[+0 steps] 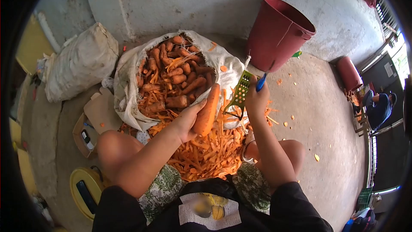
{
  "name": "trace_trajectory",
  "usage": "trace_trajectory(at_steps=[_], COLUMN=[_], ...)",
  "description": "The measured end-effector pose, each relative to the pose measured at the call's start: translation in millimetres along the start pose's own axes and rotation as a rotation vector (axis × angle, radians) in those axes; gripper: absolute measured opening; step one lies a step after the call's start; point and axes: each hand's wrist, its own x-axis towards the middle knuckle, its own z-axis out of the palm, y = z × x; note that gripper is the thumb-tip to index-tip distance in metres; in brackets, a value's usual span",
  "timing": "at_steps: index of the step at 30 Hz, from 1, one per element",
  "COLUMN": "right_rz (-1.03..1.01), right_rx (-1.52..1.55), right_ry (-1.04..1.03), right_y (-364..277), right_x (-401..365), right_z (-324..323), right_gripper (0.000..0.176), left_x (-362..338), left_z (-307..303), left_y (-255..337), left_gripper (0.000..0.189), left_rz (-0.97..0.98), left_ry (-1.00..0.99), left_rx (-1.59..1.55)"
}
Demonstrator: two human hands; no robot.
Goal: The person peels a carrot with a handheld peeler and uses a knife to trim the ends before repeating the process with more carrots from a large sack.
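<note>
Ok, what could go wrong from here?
The left hand, bare, holds the carrot, so a slip of the green tool in the right hand might nick it. The carrot might also slip and drop into the peelings below. The phone lies loose on the yellow tub near the left arm and could get knocked off.

We count two woven sacks [81, 66], two red plastic bins [279, 34], one green peeler [241, 88], one cardboard box [104, 108], one smartphone [86, 195], one green crate [364, 197], one carrot [207, 112] in hand, and heaped carrots [177, 75] too many for us to number.
</note>
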Motion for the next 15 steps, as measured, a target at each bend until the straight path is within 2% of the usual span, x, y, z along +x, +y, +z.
trace_trajectory(at_steps=[3, 4, 6, 8, 10, 12, 15], right_rz=[0.142, 0.143, 0.298, 0.302, 0.214, 0.23, 0.1], right_rx=[0.249, 0.248, 0.428, 0.42, 0.393, 0.403, 0.197], right_ry=[-0.01, -0.012, -0.058, -0.143, -0.152, -0.174, -0.168], right_y=[-3, -6, -16, -32, -31, -30, -29], right_x=[-2, -7, -18, -31, -40, -45, -50], right_z=[0, 1, 6, 7, 15, 18, 20], right_gripper=[0.028, 0.028, 0.027, 0.026, 0.027, 0.027, 0.025], left_x=[7, 8, 14, 21, 17, 16, 20], left_z=[-5, -7, -8, -1, 3, 5, 1], left_y=[-4, -5, -8, -14, -16, -19, -26], left_gripper=[0.033, 0.032, 0.031, 0.03, 0.03, 0.03, 0.029], left_rz=[0.067, 0.03, -0.007, 0.006, 0.016, 0.028, -0.017], left_ry=[0.001, -0.031, -0.063, -0.063, -0.086, -0.108, -0.147], left_rx=[-0.02, 0.003, 0.027, -0.228, -0.219, -0.21, -0.212])
